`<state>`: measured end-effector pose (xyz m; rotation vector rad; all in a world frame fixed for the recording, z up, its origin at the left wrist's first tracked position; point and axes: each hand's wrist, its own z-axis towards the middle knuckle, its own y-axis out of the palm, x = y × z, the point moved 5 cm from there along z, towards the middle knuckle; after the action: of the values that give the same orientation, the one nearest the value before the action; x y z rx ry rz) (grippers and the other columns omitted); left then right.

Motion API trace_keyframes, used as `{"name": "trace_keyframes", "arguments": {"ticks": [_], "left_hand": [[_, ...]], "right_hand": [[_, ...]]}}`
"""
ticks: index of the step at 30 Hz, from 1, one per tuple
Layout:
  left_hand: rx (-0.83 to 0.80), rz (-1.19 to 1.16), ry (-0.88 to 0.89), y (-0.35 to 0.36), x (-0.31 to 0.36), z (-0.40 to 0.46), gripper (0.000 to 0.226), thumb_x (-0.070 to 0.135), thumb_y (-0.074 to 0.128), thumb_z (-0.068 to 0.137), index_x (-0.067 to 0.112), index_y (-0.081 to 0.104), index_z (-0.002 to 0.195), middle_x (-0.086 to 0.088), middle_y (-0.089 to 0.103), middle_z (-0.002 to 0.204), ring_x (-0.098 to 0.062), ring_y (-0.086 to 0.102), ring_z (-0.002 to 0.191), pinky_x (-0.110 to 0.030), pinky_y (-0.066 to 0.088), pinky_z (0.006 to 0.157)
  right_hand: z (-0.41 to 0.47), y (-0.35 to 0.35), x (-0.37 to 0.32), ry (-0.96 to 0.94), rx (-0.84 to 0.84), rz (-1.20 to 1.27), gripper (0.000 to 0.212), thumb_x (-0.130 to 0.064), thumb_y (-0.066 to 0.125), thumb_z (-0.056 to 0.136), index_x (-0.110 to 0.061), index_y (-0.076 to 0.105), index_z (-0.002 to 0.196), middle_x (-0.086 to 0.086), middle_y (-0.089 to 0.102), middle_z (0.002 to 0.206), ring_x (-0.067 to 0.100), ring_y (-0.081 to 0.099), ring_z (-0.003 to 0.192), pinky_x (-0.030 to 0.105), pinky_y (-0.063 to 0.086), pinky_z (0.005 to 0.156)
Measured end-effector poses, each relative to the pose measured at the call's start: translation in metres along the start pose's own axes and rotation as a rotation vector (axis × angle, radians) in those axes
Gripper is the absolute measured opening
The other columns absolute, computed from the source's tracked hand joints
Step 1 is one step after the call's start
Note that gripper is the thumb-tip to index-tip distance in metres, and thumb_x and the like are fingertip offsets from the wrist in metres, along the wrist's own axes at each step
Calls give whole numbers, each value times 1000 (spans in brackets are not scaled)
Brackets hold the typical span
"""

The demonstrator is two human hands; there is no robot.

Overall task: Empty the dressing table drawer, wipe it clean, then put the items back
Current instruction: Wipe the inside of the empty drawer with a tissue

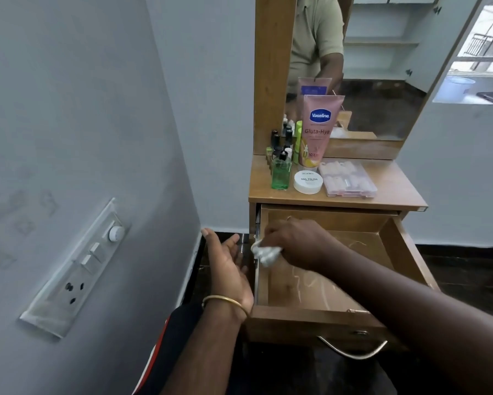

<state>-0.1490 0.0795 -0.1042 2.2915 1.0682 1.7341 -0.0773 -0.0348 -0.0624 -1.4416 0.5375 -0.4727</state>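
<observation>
Drawer, the pulled-out brown wooden drawer of the dressing table, sits open under both arms, its one curved metal handle nearest the camera on the front panel; nothing visible inside it except pale streaks on the floor, so emptying looks done and wiping looks to be the step in hand; left hand is just outside the drawer's left wall, palm up, fingers straight and loose, holding nothing, probably cupped there to catch dust pushed over the edge, though that is a guess; one thin gold bangle on that wrist; right hand reaches across into the drawer's left side, fingers curled tight round one crumpled white tissue or cloth, pressed against or near the left wall, just right of the open palm; exact contact with the wood hard to tell; beyond the right hand, on the brown wooden tabletop, the removed items wait in a cluster, parked clear of the drawer for putting back; counted: one flat clear plastic box of pale items, one round white nail polish remover tub, one green clear bottle with black cap, one tall pink Vaseline tube standing cap down, several small dark-capped bottles behind, number unclear; farthest, one wood-framed mirror.
</observation>
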Motion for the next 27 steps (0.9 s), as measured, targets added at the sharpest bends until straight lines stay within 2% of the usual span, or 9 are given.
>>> {"name": "trace_keyframes", "arguments": {"ticks": [2, 5, 9, 13, 15, 17, 20, 24, 27], "left_hand": [[0, 19, 3, 2, 0, -1, 90, 82, 16, 84, 19, 54, 135, -6, 40, 151, -23, 30, 142, -40, 21, 113], [-10, 68, 4, 3, -1, -2, 88, 82, 16, 83, 22, 53, 135, -4, 37, 154, -20, 27, 145, -38, 19, 111], [-33, 162, -5, 8, -1, -4, 101, 92, 19, 67, 27, 52, 138, 0, 31, 158, -21, 21, 147, -47, 12, 118], [-66, 202, 19, 14, 2, -10, 94, 97, 26, 61, 32, 63, 117, 2, 57, 135, -19, 44, 133, -52, 27, 115], [-69, 208, 36, 16, 3, -13, 83, 88, 25, 71, 26, 63, 111, 0, 66, 118, -17, 58, 114, -44, 41, 104], [-48, 203, 31, 17, 4, -17, 75, 80, 21, 82, 23, 58, 113, 1, 61, 116, -12, 59, 104, -35, 44, 90], [-23, 295, 49, 20, 8, -23, 78, 76, 15, 88, 23, 50, 133, -3, 38, 151, -20, 33, 139, -40, 26, 108], [0, 375, 154, 24, 9, -29, 95, 83, 18, 73, 22, 48, 139, -3, 33, 155, -16, 27, 141, -33, 22, 103], [-10, 456, 209, 29, 6, -29, 100, 86, 23, 69, 22, 47, 142, -2, 33, 156, -14, 28, 140, -35, 24, 107]], "right_hand": [[15, -1, 15, 99, 34, -19, 28, -16, 60, 91, -28, 68, 116, -6, 64, 118, 14, 62, 94, 23, 42, 63], [32, -1, 24, 225, 52, -89, 24, -21, 64, 90, -28, 66, 114, -4, 65, 117, 18, 64, 96, 31, 54, 69], [39, 3, 18, 299, 70, -183, 25, -16, 61, 92, -21, 62, 117, 3, 62, 117, 25, 64, 100, 34, 49, 67], [26, 9, 14, 358, -33, 59, 14, -15, 67, 88, -22, 64, 100, 2, 65, 111, 19, 62, 93, 36, 56, 79], [8, 8, 2, 313, -91, 144, 19, -12, 67, 87, -22, 67, 103, -1, 66, 111, 16, 63, 92, 33, 56, 81], [-17, 5, -13, 248, -158, 219, 28, -8, 66, 87, -21, 68, 112, -3, 64, 116, 15, 63, 98, 30, 55, 83], [-48, 1, -32, 105, -273, 235, 37, -4, 65, 85, -24, 68, 116, -5, 65, 119, 16, 64, 104, 31, 56, 84], [-79, -26, -42, -74, -20, 244, 35, -5, 67, 79, -29, 72, 104, -10, 69, 113, 16, 65, 101, 35, 54, 78], [-117, -33, -38, -153, -18, 142, 37, -5, 67, 78, -29, 73, 106, -10, 67, 119, 21, 64, 103, 32, 46, 75]]}}
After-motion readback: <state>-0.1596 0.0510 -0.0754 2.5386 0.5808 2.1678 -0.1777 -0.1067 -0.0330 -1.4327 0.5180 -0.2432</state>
